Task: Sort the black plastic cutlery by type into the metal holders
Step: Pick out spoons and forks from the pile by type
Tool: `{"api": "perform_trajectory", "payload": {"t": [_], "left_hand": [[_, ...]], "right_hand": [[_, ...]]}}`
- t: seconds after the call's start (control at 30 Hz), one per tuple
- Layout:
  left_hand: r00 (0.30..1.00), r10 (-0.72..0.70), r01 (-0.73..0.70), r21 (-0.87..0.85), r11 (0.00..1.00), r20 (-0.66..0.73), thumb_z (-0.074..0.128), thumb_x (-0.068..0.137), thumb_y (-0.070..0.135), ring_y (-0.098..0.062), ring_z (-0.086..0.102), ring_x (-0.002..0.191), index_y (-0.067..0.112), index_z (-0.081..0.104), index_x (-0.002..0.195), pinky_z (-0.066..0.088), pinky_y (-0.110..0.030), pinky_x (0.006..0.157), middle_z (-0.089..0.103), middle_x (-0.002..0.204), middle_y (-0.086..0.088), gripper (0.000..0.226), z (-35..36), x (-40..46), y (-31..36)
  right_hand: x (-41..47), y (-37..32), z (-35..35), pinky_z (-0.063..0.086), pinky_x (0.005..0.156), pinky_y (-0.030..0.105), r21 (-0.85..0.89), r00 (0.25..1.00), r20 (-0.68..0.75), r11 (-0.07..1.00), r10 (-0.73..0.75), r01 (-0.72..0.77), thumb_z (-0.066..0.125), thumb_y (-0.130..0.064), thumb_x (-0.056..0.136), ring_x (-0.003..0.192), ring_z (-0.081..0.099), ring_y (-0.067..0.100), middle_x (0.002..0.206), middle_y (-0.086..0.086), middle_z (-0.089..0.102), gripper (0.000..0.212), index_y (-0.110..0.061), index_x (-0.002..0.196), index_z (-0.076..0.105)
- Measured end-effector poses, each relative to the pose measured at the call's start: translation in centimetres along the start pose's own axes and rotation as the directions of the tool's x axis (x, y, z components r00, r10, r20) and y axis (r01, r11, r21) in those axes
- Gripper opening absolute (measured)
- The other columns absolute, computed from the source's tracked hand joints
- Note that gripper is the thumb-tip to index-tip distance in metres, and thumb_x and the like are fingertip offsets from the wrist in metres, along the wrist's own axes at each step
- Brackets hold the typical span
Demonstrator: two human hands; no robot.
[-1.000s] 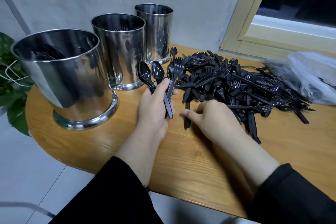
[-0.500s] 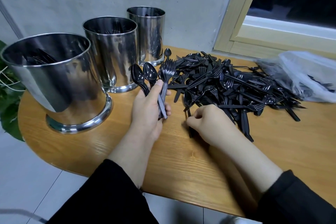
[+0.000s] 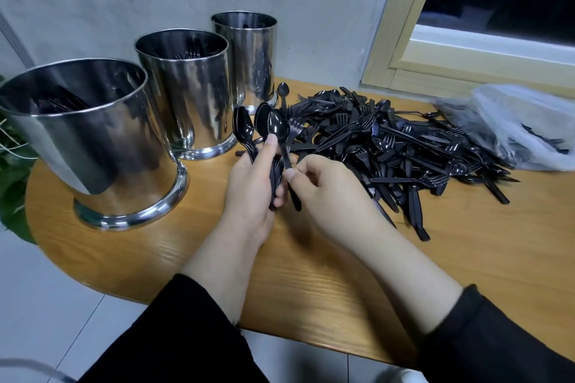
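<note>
The left hand (image 3: 253,186) grips a bunch of black spoons and forks (image 3: 264,140) by their handles, bowls and tines fanned upward just beside the middle holder (image 3: 186,93). The right hand (image 3: 323,188) pinches the handle of a single spoon (image 3: 280,134) between thumb and forefinger, its bowl standing up against the bunch, touching it.

The cutlery pile (image 3: 389,146) lies on the wooden table (image 3: 311,274) to the right of the middle holder, a tangle of forks, spoons and knives. One loose spoon (image 3: 282,93) lies at the foot of the far holder (image 3: 245,56). The near holder (image 3: 90,140), in front of the middle one, has dark cutlery inside; fork tines show in the middle one. Beyond the pile, away from the holders, sits a clear plastic bag (image 3: 522,127) below the window frame (image 3: 404,71).
</note>
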State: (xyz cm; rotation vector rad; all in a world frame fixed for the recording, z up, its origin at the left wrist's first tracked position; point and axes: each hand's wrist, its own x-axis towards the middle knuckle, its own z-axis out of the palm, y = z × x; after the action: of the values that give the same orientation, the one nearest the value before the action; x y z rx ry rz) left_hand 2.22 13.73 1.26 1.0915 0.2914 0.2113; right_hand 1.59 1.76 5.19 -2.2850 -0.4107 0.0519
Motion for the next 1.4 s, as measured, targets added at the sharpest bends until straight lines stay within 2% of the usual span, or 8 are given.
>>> {"api": "perform_trajectory", "payload": {"t": [0.07,0.17,0.37,0.43,0.63,1.13,1.27,1.4], "left_hand": [[1.000,-0.002,0.002,0.018,1.000,0.026,0.060,0.101,0.046,-0.009,0.048,0.047,0.018,0.065,0.087,0.032,-0.023,0.040,0.063,0.064,0.005,0.031,0.2,-0.2,0.1],[0.995,0.002,0.003,-0.048,0.999,0.102,0.067,0.099,0.029,-0.016,0.066,0.072,0.016,0.067,0.090,0.053,-0.031,0.066,0.069,0.080,0.000,0.016,0.1,-0.1,-0.1],[0.998,0.023,-0.021,-0.027,0.999,0.058,0.061,0.103,0.034,-0.014,0.037,0.047,0.017,0.059,0.086,0.027,-0.024,0.041,0.068,0.081,-0.001,0.024,0.1,-0.3,0.1],[0.998,0.034,-0.034,-0.011,0.999,0.055,0.061,0.103,0.036,-0.014,0.040,0.049,0.017,0.059,0.086,0.031,-0.026,0.043,0.067,0.081,-0.001,0.025,0.2,-0.4,0.1],[0.998,0.016,-0.016,0.001,1.000,0.053,0.058,0.103,0.040,-0.015,0.057,0.057,0.014,0.058,0.092,0.050,-0.029,0.050,0.067,0.085,-0.002,0.028,0.4,-0.5,0.2],[0.998,0.052,-0.056,0.103,0.993,0.039,0.061,0.102,0.041,-0.011,0.043,0.049,0.006,0.061,0.101,0.033,-0.024,0.043,0.059,0.066,0.005,0.035,0.0,-0.2,-0.2],[0.997,0.060,-0.064,0.106,0.992,0.039,0.060,0.102,0.038,-0.011,0.046,0.051,0.009,0.062,0.098,0.035,-0.026,0.044,0.064,0.075,0.000,0.030,0.1,-0.2,-0.3],[0.997,0.067,-0.070,0.110,0.991,0.035,0.060,0.103,0.036,-0.012,0.049,0.052,0.012,0.062,0.095,0.040,-0.027,0.047,0.070,0.086,-0.001,0.025,0.1,-0.2,-0.3]], "right_hand": [[0.6,0.0,0.4,0.043,0.063,0.027,-0.033,1.000,0.019,0.999,-0.012,0.013,0.054,-0.035,0.100,0.064,0.058,0.000,0.063,-0.013,0.066,0.031,-0.021,0.073,0.057],[0.8,0.4,0.4,0.040,0.058,0.031,-0.067,0.998,0.032,0.997,-0.048,0.050,0.060,-0.039,0.097,0.059,0.055,0.007,0.059,-0.006,0.057,0.034,-0.023,0.067,0.055],[2.0,4.3,-3.3,0.044,0.063,0.031,-0.323,0.985,-0.152,0.946,-0.084,0.031,0.061,-0.042,0.097,0.068,0.059,0.015,0.070,-0.008,0.063,0.025,-0.026,0.078,0.062],[3.0,6.2,-4.9,0.050,0.076,0.035,-0.418,0.969,-0.210,0.908,-0.127,0.029,0.063,-0.031,0.097,0.086,0.061,0.021,0.089,-0.004,0.064,0.008,-0.025,0.095,0.068],[6.2,8.7,-6.7,0.045,0.093,0.047,-0.691,0.979,-0.015,0.710,-0.203,0.137,0.057,-0.007,0.095,0.112,0.048,0.029,0.134,0.002,0.057,0.044,-0.023,0.136,0.060],[6.1,9.8,-7.1,0.026,0.080,0.038,-0.749,0.908,-0.097,0.631,-0.407,0.203,0.063,-0.010,0.094,0.106,0.049,0.032,0.115,0.002,0.062,0.020,-0.020,0.109,0.072],[5.5,8.8,-8.4,0.034,0.088,0.042,-0.704,0.866,-0.089,0.646,-0.492,0.295,0.061,-0.003,0.094,0.107,0.053,0.030,0.116,0.001,0.062,0.024,-0.020,0.110,0.067],[4.7,6.0,-10.1,0.047,0.076,0.034,-0.597,0.827,0.081,0.637,-0.557,0.488,0.055,0.005,0.094,0.098,0.058,0.026,0.114,0.003,0.059,0.031,-0.016,0.113,0.067]]}}
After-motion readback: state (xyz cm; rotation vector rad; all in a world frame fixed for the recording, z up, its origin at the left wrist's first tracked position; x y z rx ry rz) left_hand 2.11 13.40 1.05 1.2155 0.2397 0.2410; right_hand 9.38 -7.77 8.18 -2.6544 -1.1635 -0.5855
